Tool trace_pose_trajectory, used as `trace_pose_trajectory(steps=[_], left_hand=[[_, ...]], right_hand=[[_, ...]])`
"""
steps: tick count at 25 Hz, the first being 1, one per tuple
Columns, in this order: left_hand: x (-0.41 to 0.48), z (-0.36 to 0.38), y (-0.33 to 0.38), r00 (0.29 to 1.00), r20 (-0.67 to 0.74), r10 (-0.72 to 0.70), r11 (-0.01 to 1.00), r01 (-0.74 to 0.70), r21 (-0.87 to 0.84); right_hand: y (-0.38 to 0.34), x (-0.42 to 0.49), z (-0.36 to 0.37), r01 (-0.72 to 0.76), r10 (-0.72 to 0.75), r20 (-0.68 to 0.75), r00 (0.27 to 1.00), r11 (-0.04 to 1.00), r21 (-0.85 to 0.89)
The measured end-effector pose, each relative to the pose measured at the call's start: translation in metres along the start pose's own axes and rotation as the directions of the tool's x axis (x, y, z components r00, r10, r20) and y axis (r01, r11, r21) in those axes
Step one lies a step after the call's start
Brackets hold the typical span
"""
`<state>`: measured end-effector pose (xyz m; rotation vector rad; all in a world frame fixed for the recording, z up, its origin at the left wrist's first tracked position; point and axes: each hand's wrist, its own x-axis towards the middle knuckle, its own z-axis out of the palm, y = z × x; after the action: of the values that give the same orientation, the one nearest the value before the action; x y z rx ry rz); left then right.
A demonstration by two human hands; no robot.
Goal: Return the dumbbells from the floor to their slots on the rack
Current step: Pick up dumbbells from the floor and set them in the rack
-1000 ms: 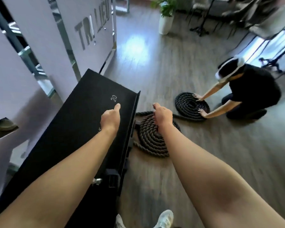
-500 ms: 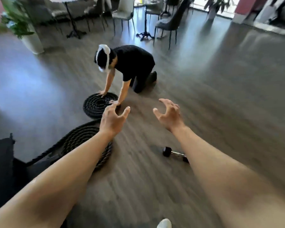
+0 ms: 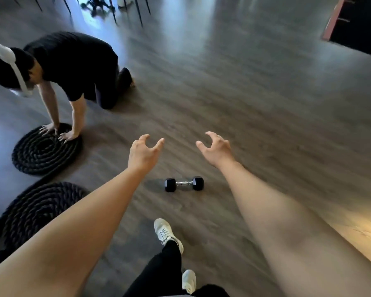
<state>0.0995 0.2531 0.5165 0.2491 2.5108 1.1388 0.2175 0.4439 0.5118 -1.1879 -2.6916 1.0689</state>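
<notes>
A small black hex dumbbell (image 3: pixel 184 184) with a chrome handle lies on the dark wood floor, between my two outstretched forearms. My left hand (image 3: pixel 143 154) hovers above and to the left of it, fingers spread and curled, holding nothing. My right hand (image 3: pixel 217 149) is held out above and to the right of it, also with fingers apart and empty. Neither hand touches the dumbbell. The rack is out of view.
Two coiled black battle ropes (image 3: pixel 43 149) (image 3: pixel 33 211) lie at the left. A person in black (image 3: pixel 73 65) kneels with both hands on the farther coil. My white shoes (image 3: pixel 166 233) step toward the dumbbell. Chair legs (image 3: pixel 114 7) stand at the back.
The view has swung from the black rack to the open floor. My hands left the rack and opened. The dumbbell now lies fully in view between my arms, closer than before.
</notes>
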Motion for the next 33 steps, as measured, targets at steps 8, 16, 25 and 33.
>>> trace_pose_trajectory(steps=[8,16,25,33], left_hand=[[0.137,0.097,-0.02,0.951,0.109,-0.29,0.95,0.3,-0.087],[0.278,0.327,-0.267,0.846,0.037,-0.532,0.845,0.533,-0.046],[0.354,0.493,-0.475,0.544,0.177,-0.82,0.477,0.822,-0.312],[0.339,0.474,-0.458,0.502,0.179,-0.846,0.387,0.81,-0.441]], right_hand=[[0.054,0.146,0.038,-0.209,0.206,0.043,0.978,0.976,0.058],[0.271,0.293,0.312,-0.625,0.605,0.159,0.78,0.74,0.25],[0.444,0.375,0.52,-0.792,0.739,0.306,0.6,0.494,0.359],[0.431,0.369,0.507,-0.801,0.794,0.268,0.546,0.4,0.445]])
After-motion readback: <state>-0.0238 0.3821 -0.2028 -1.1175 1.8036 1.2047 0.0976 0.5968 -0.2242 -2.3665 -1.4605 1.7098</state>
